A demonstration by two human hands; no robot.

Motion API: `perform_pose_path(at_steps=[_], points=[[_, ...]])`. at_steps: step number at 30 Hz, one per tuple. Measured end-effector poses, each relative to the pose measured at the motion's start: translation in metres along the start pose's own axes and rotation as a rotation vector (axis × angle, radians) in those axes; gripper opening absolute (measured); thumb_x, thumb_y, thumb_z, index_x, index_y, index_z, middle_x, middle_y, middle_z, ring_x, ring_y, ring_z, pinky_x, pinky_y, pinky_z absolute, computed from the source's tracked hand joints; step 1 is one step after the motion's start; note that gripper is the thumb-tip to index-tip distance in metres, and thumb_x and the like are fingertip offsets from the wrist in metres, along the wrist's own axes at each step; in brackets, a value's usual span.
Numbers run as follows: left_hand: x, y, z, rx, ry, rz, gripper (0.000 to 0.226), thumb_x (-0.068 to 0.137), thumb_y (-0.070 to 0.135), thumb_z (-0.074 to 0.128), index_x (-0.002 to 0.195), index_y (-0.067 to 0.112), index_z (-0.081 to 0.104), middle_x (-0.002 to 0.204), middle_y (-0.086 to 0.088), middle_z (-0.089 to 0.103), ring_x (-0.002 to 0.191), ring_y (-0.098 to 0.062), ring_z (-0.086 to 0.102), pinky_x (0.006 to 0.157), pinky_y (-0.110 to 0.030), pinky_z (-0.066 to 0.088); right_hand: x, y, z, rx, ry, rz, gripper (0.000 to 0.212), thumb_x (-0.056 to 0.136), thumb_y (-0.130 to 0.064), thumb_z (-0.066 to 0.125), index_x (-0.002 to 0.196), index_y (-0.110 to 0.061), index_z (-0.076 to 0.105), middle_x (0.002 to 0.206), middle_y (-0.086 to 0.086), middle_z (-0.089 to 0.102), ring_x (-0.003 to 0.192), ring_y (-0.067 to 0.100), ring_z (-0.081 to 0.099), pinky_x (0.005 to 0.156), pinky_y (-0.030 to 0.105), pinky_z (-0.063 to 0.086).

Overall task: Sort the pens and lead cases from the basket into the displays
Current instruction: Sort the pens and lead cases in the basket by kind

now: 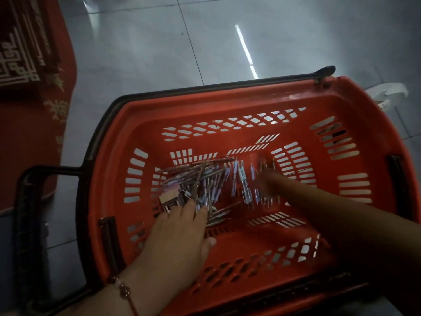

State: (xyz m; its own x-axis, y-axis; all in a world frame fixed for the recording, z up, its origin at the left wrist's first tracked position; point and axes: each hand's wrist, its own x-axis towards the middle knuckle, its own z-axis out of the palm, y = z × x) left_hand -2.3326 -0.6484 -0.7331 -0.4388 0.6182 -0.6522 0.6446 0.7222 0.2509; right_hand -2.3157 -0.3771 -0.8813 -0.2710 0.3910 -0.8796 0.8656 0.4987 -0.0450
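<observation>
Reaching into red basket [118, 142] on tiled floor [148, 42]: left hand [180, 233] flat, fingers relaxed on pile of pens [205, 181] and lead cases [169, 199] at basket bottom. Right hand [271, 181] blurred among pens; grip cannot tell.

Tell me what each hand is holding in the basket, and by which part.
Cannot tell. Left hand rests on the pens; right hand is blurred among them.

Pens [205, 181] heaped in the basket [227, 103], lead cases [170, 200] at the heap's left edge; left hand [180, 233] near side, right hand [271, 183] to the right.
</observation>
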Motion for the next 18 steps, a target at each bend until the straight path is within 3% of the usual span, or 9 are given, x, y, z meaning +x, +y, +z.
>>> perform_pose_path(at_steps=[1, 3, 5, 6, 8, 10, 13, 18], points=[[-0.001, 0.001, 0.000, 0.001, -0.001, 0.002, 0.068, 0.100, 0.057, 0.031, 0.155, 0.026, 0.005, 0.162, -0.003, 0.010, 0.146, -0.022, 0.016, 0.117, -0.039, 0.020, -0.004, -0.008, 0.007, -0.057, -0.001, -0.055, 0.035, 0.097, -0.026, 0.058, 0.125, -0.005, 0.059, 0.131, 0.016, 0.059, 0.104, 0.030, 0.056, 0.063, 0.016, 0.035], [-0.002, 0.002, 0.000, 0.002, -0.001, 0.007, 0.068, 0.100, 0.056, 0.031, 0.155, 0.025, 0.005, 0.162, -0.002, 0.008, 0.146, -0.023, 0.015, 0.117, -0.040, 0.019, -0.013, -0.025, 0.020, -0.095, -0.029, -0.124, 0.032, 0.098, -0.027, 0.057, 0.121, -0.006, 0.063, 0.125, 0.016, 0.064, 0.108, 0.030, 0.062, 0.062, 0.020, 0.043], [-0.004, 0.004, -0.001, 0.006, -0.003, 0.009, 0.069, 0.100, 0.055, 0.031, 0.155, 0.024, 0.004, 0.162, -0.003, 0.008, 0.146, -0.023, 0.014, 0.117, -0.040, 0.018, -0.012, -0.041, 0.037, -0.113, -0.065, -0.184, 0.037, 0.102, -0.024, 0.050, 0.134, -0.007, 0.056, 0.129, 0.015, 0.062, 0.116, 0.030, 0.061, 0.083, 0.029, 0.054], [-0.004, 0.005, -0.002, 0.009, -0.004, 0.008, 0.069, 0.100, 0.055, 0.031, 0.155, 0.023, 0.004, 0.162, -0.003, 0.008, 0.146, -0.024, 0.014, 0.117, -0.041, 0.018, -0.010, -0.047, 0.046, -0.142, -0.052, -0.228, 0.040, 0.104, -0.024, 0.045, 0.140, -0.009, 0.052, 0.134, 0.015, 0.060, 0.121, 0.030, 0.059, 0.096, 0.035, 0.052], [-0.003, 0.005, -0.002, 0.012, -0.010, 0.004, 0.069, 0.101, 0.054, 0.031, 0.155, 0.023, 0.003, 0.162, -0.004, 0.007, 0.146, -0.024, 0.014, 0.117, -0.041, 0.018, -0.005, -0.060, 0.057, -0.074, -0.049, -0.200, 0.043, 0.105, -0.031, 0.039, 0.142, -0.013, 0.051, 0.141, 0.013, 0.055, 0.129, 0.030, 0.053, 0.106, 0.040, 0.046], [-0.003, 0.005, -0.002, 0.014, -0.022, 0.000, 0.069, 0.101, 0.054, 0.031, 0.155, 0.022, 0.002, 0.162, -0.004, 0.006, 0.146, -0.025, 0.013, 0.117, -0.042, 0.018, -0.004, -0.066, 0.061, -0.071, -0.044, -0.216, 0.040, 0.103, -0.030, 0.044, 0.137, -0.010, 0.056, 0.138, 0.013, 0.058, 0.127, 0.031, 0.055, 0.104, 0.040, 0.048], [-0.003, 0.004, -0.003, 0.026, -0.044, 0.005, 0.070, 0.101, 0.054, 0.031, 0.155, 0.022, 0.001, 0.163, -0.005, 0.005, 0.147, -0.027, 0.012, 0.118, -0.043, 0.017, 0.003, -0.063, 0.075, 0.050, -0.017, -0.184, 0.036, 0.096, -0.029, 0.054, 0.124, -0.007, 0.063, 0.121, 0.015, 0.066, 0.108, 0.031, 0.065, 0.084, 0.037, 0.056], [-0.002, 0.005, -0.003, 0.023, -0.062, 0.009, 0.070, 0.101, 0.054, 0.031, 0.155, 0.022, 0.001, 0.162, -0.007, 0.005, 0.147, -0.028, 0.013, 0.118, -0.043, 0.019, 0.006, -0.062, 0.084, 0.031, 0.239, 0.011, 0.075, 0.093, -0.033, 0.062, 0.150, -0.006, 0.021, 0.146, 0.021, 0.038, 0.131, 0.037, 0.046, 0.102, 0.046, 0.044]])
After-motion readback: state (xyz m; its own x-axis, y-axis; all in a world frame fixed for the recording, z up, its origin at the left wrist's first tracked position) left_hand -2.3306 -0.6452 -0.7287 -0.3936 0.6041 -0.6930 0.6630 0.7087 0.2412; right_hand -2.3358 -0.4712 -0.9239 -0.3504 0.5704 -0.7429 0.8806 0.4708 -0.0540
